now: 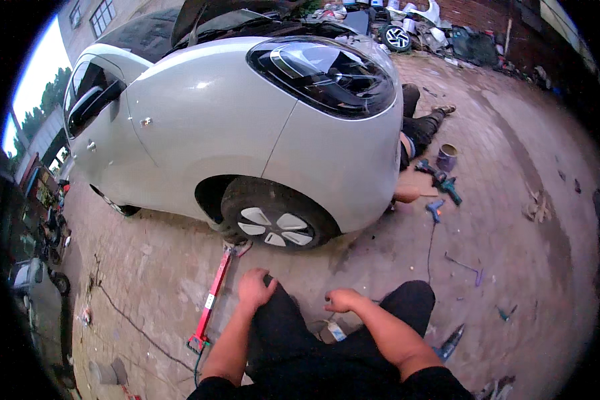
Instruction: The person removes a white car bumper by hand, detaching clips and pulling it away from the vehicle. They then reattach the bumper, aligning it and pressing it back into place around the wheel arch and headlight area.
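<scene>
Resting the left hand [255, 288] on the left knee, with fingers draped over black trousers [280, 333] and thumb spread wide, grasping nothing. Holding the right hand [342, 301] above the gap between the thighs, loosely curled; cannot tell if gripping anything. Just below the right hand, a small white-and-blue item [337, 331], too blurred to name. Near the left hand, on its left, a long red bar [212, 299] on the paving [160, 280], slanting from beside the tyre back toward the left forearm. Straight beyond the left hand, the front wheel [277, 223] of a pale car [200, 133], well clear of the fingers. Farther left of that hand, a dark cable [147, 337]. Ahead and right of the right hand, a blue handheld tool [435, 210], two power drills [450, 190] and an open metal can [447, 157]; past these, a person [423, 130] lying at the car's front. Directly right of the right hand, beyond the right knee, a thin bent rod with a purple handle [479, 277].
</scene>
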Tool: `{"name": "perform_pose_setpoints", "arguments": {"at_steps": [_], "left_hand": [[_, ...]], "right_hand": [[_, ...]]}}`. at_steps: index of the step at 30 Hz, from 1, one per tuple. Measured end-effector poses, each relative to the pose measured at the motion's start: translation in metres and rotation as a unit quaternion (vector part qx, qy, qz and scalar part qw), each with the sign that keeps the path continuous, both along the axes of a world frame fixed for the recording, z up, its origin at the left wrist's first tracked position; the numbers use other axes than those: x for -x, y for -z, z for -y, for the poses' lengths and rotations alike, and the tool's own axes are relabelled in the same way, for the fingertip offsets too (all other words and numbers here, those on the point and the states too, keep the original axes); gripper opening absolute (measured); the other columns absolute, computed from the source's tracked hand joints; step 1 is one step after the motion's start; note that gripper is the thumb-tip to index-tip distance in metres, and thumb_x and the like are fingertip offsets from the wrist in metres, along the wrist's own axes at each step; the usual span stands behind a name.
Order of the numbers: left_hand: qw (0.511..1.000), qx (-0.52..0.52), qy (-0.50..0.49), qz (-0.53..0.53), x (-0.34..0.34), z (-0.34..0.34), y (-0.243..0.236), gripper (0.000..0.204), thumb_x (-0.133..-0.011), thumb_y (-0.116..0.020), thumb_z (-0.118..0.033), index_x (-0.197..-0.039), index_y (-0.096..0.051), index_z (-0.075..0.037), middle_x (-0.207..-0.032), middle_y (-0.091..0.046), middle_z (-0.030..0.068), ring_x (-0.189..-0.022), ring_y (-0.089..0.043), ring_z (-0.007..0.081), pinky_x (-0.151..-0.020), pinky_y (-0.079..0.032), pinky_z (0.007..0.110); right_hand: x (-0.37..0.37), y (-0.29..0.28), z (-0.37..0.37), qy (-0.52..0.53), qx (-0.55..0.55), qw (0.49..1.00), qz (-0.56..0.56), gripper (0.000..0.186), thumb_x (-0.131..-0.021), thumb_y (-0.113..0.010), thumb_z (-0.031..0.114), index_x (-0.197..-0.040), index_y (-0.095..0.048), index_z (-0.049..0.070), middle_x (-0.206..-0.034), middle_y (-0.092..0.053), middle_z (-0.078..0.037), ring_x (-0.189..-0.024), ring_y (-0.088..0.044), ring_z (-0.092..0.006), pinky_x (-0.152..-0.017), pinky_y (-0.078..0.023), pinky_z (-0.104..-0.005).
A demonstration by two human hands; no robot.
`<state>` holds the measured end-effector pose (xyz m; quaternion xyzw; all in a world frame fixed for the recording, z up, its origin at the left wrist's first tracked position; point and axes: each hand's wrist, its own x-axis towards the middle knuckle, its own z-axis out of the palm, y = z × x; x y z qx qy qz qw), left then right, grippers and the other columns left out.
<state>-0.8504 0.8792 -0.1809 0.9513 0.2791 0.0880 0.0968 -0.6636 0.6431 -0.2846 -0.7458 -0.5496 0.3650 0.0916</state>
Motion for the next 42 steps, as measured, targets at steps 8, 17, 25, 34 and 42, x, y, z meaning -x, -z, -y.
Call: {"name": "perform_pose_setpoints", "arguments": {"at_steps": [8,17,25,34,42], "left_hand": [[1.0,0.006,-0.01,-0.008,0.001,-0.002,0.003,0.044,-0.084,-0.071,-0.041,-0.11,-0.073,-0.006,-0.115,-0.07,0.0146,-0.111,-0.064,0.0337,-0.098,-0.05,0.043],[1.0,0.013,-0.016,-0.008,-0.002,0.0,0.001,0.043,-0.083,-0.072,-0.04,-0.11,-0.074,-0.007,-0.115,-0.07,0.0141,-0.111,-0.064,0.0333,-0.097,-0.051,0.043],[1.0,0.01,-0.019,-0.019,0.002,-0.001,0.0,0.043,-0.083,-0.071,-0.042,-0.11,-0.074,-0.008,-0.116,-0.07,0.0143,-0.111,-0.064,0.0333,-0.098,-0.051,0.043],[1.0,0.0,-0.007,0.001,0.004,-0.004,0.009,0.043,-0.084,-0.071,-0.042,-0.11,-0.074,-0.008,-0.113,-0.07,0.0144,-0.11,-0.065,0.0336,-0.096,-0.052,0.044],[1.0,0.002,-0.016,-0.002,0.0,0.002,0.002,0.044,-0.084,-0.071,-0.041,-0.111,-0.074,-0.007,-0.115,-0.07,0.0143,-0.111,-0.065,0.0329,-0.097,-0.051,0.043]], "right_hand": [[0.004,-0.007,-0.001,0.005,-0.016,1.0,0.004,0.049,-0.091,-0.061,0.05,-0.114,-0.07,0.008,-0.113,-0.071,-0.018,-0.104,-0.067,-0.0397,-0.086,-0.054,-0.0516],[0.003,-0.004,-0.002,0.0,-0.019,1.0,0.01,0.049,-0.092,-0.06,0.051,-0.114,-0.07,0.008,-0.112,-0.071,-0.018,-0.104,-0.067,-0.0395,-0.086,-0.054,-0.0516],[0.003,-0.023,-0.006,-0.023,0.024,0.999,-0.006,0.053,-0.092,-0.062,0.051,-0.124,-0.066,0.009,-0.113,-0.071,-0.017,-0.108,-0.065,-0.0381,-0.089,-0.053,-0.0502],[0.004,-0.019,-0.004,-0.013,0.011,1.0,0.013,0.054,-0.092,-0.062,0.052,-0.126,-0.065,0.011,-0.113,-0.071,-0.015,-0.11,-0.066,-0.0366,-0.09,-0.053,-0.0506],[0.002,-0.014,-0.001,-0.012,0.001,1.0,0.014,0.053,-0.091,-0.063,0.053,-0.123,-0.067,0.011,-0.111,-0.072,-0.015,-0.107,-0.067,-0.0376,-0.088,-0.053,-0.0508]]}}
